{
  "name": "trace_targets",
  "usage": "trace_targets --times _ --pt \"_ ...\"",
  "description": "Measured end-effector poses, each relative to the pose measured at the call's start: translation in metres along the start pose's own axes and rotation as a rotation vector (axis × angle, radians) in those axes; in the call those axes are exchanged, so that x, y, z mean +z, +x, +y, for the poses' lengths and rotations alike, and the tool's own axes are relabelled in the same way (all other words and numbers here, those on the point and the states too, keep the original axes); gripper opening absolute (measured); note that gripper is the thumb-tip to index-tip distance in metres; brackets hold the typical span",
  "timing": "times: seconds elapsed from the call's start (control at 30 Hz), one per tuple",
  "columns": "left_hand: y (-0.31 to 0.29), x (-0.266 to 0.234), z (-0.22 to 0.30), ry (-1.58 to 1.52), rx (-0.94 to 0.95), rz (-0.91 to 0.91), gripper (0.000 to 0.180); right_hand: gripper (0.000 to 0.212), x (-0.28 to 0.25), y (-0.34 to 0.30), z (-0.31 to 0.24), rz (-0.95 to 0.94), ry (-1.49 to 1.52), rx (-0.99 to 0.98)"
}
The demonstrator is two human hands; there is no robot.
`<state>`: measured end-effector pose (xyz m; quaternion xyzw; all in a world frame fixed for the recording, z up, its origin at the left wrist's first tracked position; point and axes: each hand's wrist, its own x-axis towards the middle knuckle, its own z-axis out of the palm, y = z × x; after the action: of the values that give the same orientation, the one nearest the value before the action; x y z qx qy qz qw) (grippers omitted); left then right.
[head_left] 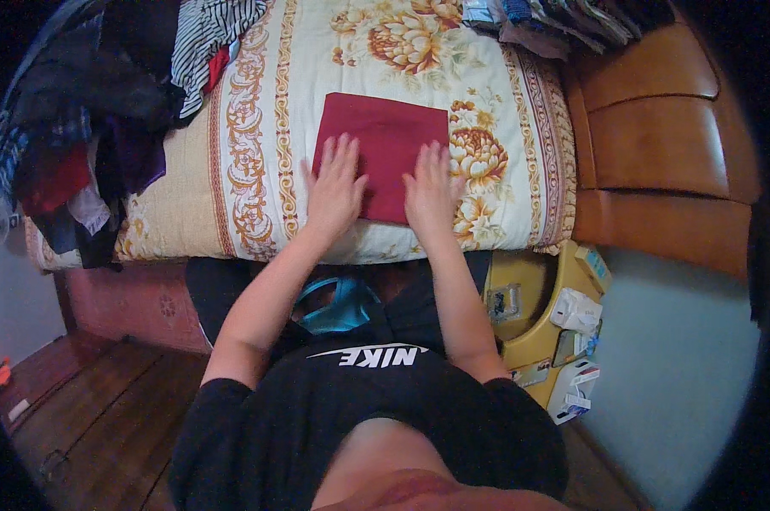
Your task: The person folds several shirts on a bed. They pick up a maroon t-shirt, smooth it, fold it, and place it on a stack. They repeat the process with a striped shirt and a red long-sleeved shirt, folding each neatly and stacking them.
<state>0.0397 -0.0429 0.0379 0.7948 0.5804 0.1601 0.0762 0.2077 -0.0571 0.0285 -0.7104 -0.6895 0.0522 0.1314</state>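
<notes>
A dark red folded cloth (pixel 383 140), squarish and flat, lies on the bed's flowered cover (pixel 308 51). My left hand (pixel 335 183) rests on its left side, palm down with the fingers spread. On the right side of the cloth lies my right hand (pixel 432 186), also flat, with its thumb pointing inward and some fingers over the cloth's right edge. Neither hand grips anything. Whether the cloth is a garment cannot be told from its folded shape.
Dark clothes (pixel 104 94) are heaped at the bed's left, beside a striped garment (pixel 210 43). More folded clothes (pixel 563 30) lie at the far right. A brown leather headboard (pixel 657 119) borders the bed's right. Near my right elbow stands a yellow stand (pixel 521 336) holding small items.
</notes>
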Motion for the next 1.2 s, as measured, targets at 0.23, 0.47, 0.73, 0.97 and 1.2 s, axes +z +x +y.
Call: trace_targets --times 0.23,0.47,0.73,0.97,1.2 --pt "0.072 0.038 -0.037 0.107 -0.061 -0.008 0.059 0.055 0.024 0.069 0.003 -0.009 -0.084 0.076" --pt "-0.012 0.034 -0.042 -0.201 -0.158 0.123 0.063 0.062 0.028 -0.011 0.017 0.108 0.397 0.238" --pt "-0.039 0.018 -0.038 -2.087 -1.194 0.203 0.051 0.044 0.019 0.035 0.049 -0.328 1.366 0.631" --pt "-0.027 -0.005 0.045 -2.248 -1.211 0.070 0.063 0.041 0.001 0.047 0.035 -0.503 1.608 0.548" --pt "-0.011 0.004 0.025 -1.786 -1.097 0.110 0.033 0.044 -0.016 0.018 0.035 -0.431 1.687 0.478"
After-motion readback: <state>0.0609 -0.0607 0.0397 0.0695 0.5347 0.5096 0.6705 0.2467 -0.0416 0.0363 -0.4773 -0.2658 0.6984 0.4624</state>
